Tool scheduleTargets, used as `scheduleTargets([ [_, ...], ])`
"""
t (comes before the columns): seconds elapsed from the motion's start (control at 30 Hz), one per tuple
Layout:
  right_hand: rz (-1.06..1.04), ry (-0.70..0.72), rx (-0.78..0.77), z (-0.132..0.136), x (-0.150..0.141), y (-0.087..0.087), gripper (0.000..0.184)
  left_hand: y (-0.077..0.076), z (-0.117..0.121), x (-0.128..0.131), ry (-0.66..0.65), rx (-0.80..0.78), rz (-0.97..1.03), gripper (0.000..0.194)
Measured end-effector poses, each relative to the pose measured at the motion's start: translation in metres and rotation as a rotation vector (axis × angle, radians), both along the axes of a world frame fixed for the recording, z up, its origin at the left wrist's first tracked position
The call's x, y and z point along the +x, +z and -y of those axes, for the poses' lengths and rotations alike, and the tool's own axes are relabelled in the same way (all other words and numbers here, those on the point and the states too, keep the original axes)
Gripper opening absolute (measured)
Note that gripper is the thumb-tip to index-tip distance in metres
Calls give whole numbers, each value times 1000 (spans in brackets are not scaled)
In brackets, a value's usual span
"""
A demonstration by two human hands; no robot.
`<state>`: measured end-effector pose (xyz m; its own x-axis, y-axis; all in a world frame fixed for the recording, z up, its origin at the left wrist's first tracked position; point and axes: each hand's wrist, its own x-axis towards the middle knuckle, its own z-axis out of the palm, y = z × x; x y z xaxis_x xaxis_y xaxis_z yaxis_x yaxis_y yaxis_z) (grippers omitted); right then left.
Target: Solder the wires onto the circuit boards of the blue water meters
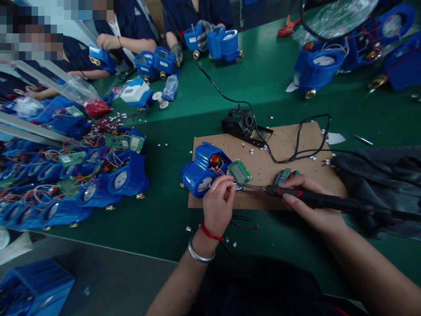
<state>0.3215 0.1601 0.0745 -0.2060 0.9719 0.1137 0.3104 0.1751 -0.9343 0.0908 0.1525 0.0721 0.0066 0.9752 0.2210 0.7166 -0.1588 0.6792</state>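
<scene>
My right hand (311, 199) grips a black soldering iron (297, 194) with red marks, its metal tip pointing left. The tip meets the near edge of a green circuit board with a small grey display (240, 172). My left hand (219, 197) is closed in a pinch at that edge; what lies between its fingers is hidden. Behind the left hand, an opened blue water meter (205, 169) shows wires and a round dial. A green-handled tool (285, 175), perhaps cutters, is at my right fingertips; I cannot tell whether they hold it.
A cardboard sheet (279, 149) lies under the work, with a black soldering iron stand (241, 125) and cable on it. Many opened meters (128, 175) crowd the left. Dark cloth (378, 184) lies right. Across the green table (184, 114), co-workers handle meters (225, 44).
</scene>
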Motion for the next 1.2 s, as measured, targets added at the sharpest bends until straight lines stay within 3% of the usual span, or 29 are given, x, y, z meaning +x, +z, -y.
scheduleTargets([
  [0.5,60,1,38,2,1,-1,14,0,0,1,18,-1,4,9],
  [0.77,-338,-157,-90,9,-9,6,14,2,0,1,7,3,7,10],
  [0.97,-449,-235,-143,9,-11,6,16,2,0,2,6,18,8,10],
  [1.2,-501,-240,-92,6,-8,-6,15,0,1,2,-7,60,-16,9],
])
